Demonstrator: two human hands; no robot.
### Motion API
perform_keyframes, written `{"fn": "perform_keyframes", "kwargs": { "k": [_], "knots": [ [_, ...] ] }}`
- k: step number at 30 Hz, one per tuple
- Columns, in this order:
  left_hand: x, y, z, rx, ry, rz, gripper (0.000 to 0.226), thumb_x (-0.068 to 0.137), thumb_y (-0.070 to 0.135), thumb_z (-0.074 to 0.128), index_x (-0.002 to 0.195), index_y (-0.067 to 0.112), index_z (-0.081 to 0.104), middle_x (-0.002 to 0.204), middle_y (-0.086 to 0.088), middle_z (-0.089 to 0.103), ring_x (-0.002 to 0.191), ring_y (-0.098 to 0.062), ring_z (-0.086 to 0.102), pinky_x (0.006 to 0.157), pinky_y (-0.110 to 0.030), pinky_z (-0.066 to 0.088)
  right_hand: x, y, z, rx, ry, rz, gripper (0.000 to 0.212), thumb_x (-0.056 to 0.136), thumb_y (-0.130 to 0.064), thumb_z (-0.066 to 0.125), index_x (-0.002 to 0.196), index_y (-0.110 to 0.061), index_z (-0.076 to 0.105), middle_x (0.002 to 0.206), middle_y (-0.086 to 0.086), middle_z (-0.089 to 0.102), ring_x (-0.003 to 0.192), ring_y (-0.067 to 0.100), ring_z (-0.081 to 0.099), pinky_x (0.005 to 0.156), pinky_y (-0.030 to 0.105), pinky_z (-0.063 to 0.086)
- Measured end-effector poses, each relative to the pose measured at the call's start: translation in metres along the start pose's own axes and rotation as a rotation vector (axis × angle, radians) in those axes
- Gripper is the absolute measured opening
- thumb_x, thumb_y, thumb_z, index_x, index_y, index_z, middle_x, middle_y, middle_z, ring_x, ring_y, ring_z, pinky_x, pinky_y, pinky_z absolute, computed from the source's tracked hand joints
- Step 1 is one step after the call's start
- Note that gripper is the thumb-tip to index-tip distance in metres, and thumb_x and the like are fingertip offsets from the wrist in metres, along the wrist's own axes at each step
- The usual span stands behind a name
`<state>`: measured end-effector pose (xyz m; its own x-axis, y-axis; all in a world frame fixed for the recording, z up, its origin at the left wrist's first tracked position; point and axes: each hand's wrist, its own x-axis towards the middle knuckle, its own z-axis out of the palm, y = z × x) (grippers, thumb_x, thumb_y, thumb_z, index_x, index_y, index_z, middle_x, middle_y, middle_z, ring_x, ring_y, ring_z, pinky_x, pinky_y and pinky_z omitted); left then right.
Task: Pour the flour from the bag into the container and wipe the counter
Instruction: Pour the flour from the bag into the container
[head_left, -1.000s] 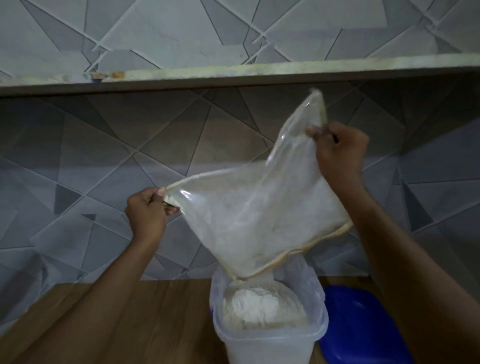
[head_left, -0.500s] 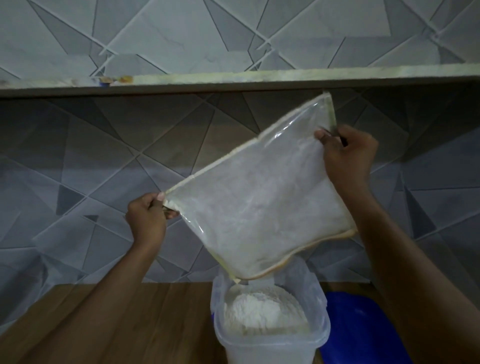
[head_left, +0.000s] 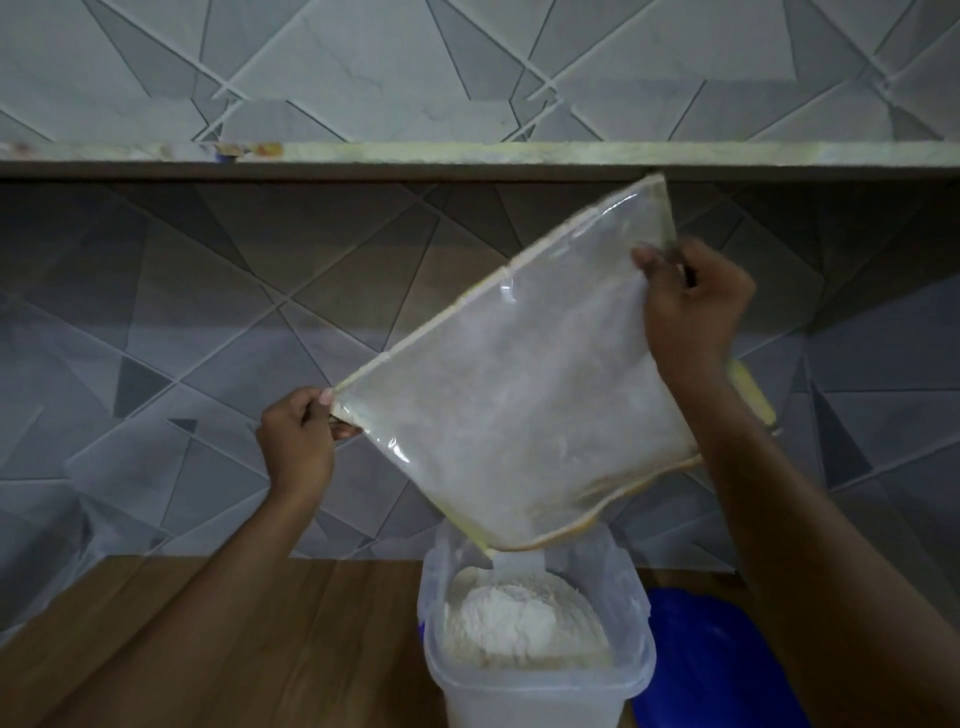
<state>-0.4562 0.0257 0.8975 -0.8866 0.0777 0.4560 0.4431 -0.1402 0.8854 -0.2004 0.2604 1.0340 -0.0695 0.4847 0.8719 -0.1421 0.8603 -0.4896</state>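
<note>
Overhead, the clear bag (head_left: 519, 415) is hanging tilted between both hands, its lowest corner sitting just over the container (head_left: 535, 670). The left hand (head_left: 298, 441) is pinching the bag's left corner; the right hand (head_left: 691, 312) is gripping its upper right edge. Flour (head_left: 519, 618) is lying heaped inside the container, which is standing on the wooden counter (head_left: 208, 623) beside a blue lid (head_left: 711, 670).

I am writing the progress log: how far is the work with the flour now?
Mostly done: the flour is heaped in the container. In hand: the left hand and right hand hold the nearly empty bag tilted above it. Left: wiping the counter; no cloth shows.
</note>
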Motion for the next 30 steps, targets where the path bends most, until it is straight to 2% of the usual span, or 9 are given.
{"fn": "perform_keyframes", "kwargs": {
  "k": [3, 7, 11, 14, 16, 19, 22, 26, 30],
  "knots": [
    [-0.002, -0.003, -0.001, 0.018, 0.033, -0.019, 0.018, 0.099, 0.011, 0.058, 0.091, 0.0, 0.07, 0.08, -0.02, 0.07, 0.065, -0.033, 0.07, 0.061, -0.031, 0.061, -0.004, -0.005, 0.005, -0.051, -0.103, 0.009, 0.04, 0.089, -0.021, 0.073, 0.058, -0.028, 0.05, 0.049, -0.012, 0.046, 0.046, -0.001, 0.04, 0.05, 0.014, 0.031],
    [-0.002, -0.007, -0.004, 0.009, 0.062, -0.029, 0.018, 0.1, 0.012, 0.058, 0.091, 0.003, 0.07, 0.081, -0.019, 0.071, 0.066, -0.032, 0.07, 0.057, -0.025, 0.06, -0.003, -0.005, 0.006, -0.003, -0.059, 0.01, 0.041, 0.089, -0.021, 0.073, 0.058, -0.032, 0.049, 0.049, -0.018, 0.048, 0.047, -0.001, 0.04, 0.051, 0.015, 0.032],
    [-0.001, -0.015, -0.005, 0.018, 0.055, -0.048, 0.018, 0.1, 0.012, 0.057, 0.093, 0.001, 0.07, 0.08, -0.019, 0.07, 0.07, -0.038, 0.071, 0.073, -0.047, 0.062, -0.004, -0.003, 0.012, 0.015, -0.081, -0.026, 0.035, 0.087, -0.018, 0.075, 0.06, -0.026, 0.056, 0.054, -0.01, 0.046, 0.049, -0.001, 0.04, 0.052, 0.018, 0.035],
    [-0.003, -0.022, -0.01, 0.036, 0.018, -0.053, 0.024, 0.099, 0.027, 0.057, 0.082, 0.014, 0.069, 0.077, -0.017, 0.07, 0.074, -0.037, 0.072, 0.075, -0.049, 0.061, -0.002, -0.003, 0.017, 0.037, -0.06, -0.02, 0.027, 0.087, -0.019, 0.075, 0.063, -0.017, 0.061, 0.056, -0.006, 0.048, 0.051, 0.001, 0.041, 0.052, 0.02, 0.036],
    [-0.007, -0.018, -0.012, 0.168, -0.017, -0.006, 0.035, 0.101, 0.04, 0.053, 0.082, 0.014, 0.067, 0.082, -0.015, 0.069, 0.083, -0.035, 0.069, 0.076, -0.042, 0.056, 0.0, -0.007, 0.021, 0.041, -0.055, -0.021, 0.029, 0.087, -0.02, 0.075, 0.063, -0.024, 0.06, 0.053, -0.015, 0.049, 0.051, -0.002, 0.041, 0.053, 0.017, 0.035],
    [-0.016, 0.0, -0.006, 0.483, -0.023, 0.077, 0.053, 0.099, 0.059, 0.04, 0.106, 0.014, 0.067, 0.116, -0.014, 0.065, 0.111, -0.037, 0.058, 0.095, -0.047, 0.044, 0.003, -0.018, 0.033, 0.042, -0.086, -0.041, 0.039, 0.087, -0.016, 0.074, 0.063, -0.038, 0.053, 0.052, -0.026, 0.052, 0.049, -0.005, 0.045, 0.054, 0.012, 0.033],
    [-0.027, 0.031, 0.006, 0.424, -0.161, 0.323, 0.058, 0.092, 0.065, 0.036, 0.124, 0.023, 0.06, 0.124, -0.001, 0.063, 0.117, -0.024, 0.055, 0.107, -0.047, 0.035, 0.002, -0.026, 0.05, 0.051, -0.094, -0.087, 0.018, 0.086, -0.017, 0.075, 0.074, -0.027, 0.066, 0.054, -0.026, 0.055, 0.052, -0.005, 0.05, 0.056, 0.014, 0.036],
    [-0.024, 0.074, 0.033, 0.294, -0.271, 0.471, 0.042, 0.089, 0.06, 0.06, 0.111, 0.025, 0.063, 0.094, 0.012, 0.066, 0.088, -0.008, 0.058, 0.086, -0.036, 0.047, 0.003, -0.039, 0.072, 0.063, -0.111, -0.163, 0.013, 0.087, -0.016, 0.075, 0.075, -0.015, 0.07, 0.06, -0.014, 0.058, 0.054, -0.002, 0.048, 0.055, 0.021, 0.039],
    [-0.008, 0.084, 0.058, 0.117, -0.129, 0.335, 0.035, 0.083, 0.038, 0.077, 0.063, 0.024, 0.053, 0.054, 0.015, 0.052, 0.052, -0.001, 0.044, 0.054, -0.031, 0.038, 0.011, -0.045, 0.08, -0.078, -0.082, -0.247, 0.017, 0.088, -0.023, 0.074, 0.082, -0.007, 0.072, 0.069, -0.005, 0.065, 0.059, 0.002, 0.053, 0.058, 0.019, 0.042]
  ]
}}
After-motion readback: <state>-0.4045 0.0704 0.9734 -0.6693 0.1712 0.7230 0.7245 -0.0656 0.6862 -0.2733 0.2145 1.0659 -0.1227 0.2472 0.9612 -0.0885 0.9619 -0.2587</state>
